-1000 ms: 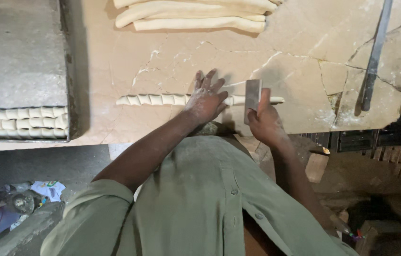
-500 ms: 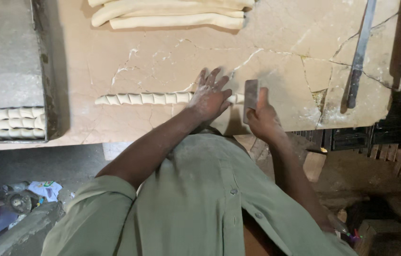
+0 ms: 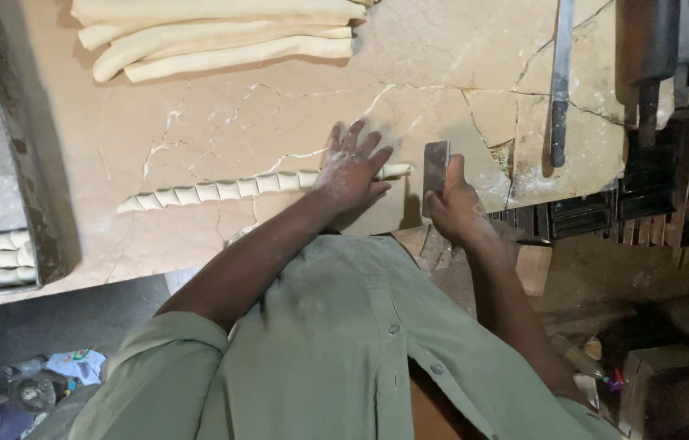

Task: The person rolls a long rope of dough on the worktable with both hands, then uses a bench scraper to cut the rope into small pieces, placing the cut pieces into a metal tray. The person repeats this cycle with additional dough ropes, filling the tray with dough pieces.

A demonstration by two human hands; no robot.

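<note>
Dough rope point(image 3: 222, 191), scored into segments, lies across the marble slab point(image 3: 279, 114); left hand point(image 3: 351, 171) presses flat, fingers spread, on its uncut end; right hand point(image 3: 454, 204) clamps a metal scraper point(image 3: 435, 167) upright beside it. Cutting step judged under way; next cut needs square alignment. Uncut ropes point(image 3: 214, 37) lie beyond

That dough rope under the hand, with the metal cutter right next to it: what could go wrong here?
The left hand presses flat on the dough rope, its fingers spread near the cutter that the right hand holds upright. A careless chop could nick a fingertip. The rope's short uncut end leaves little to hold, so the last pieces might come out uneven. The slab is cracked, and dough could catch there.
</note>
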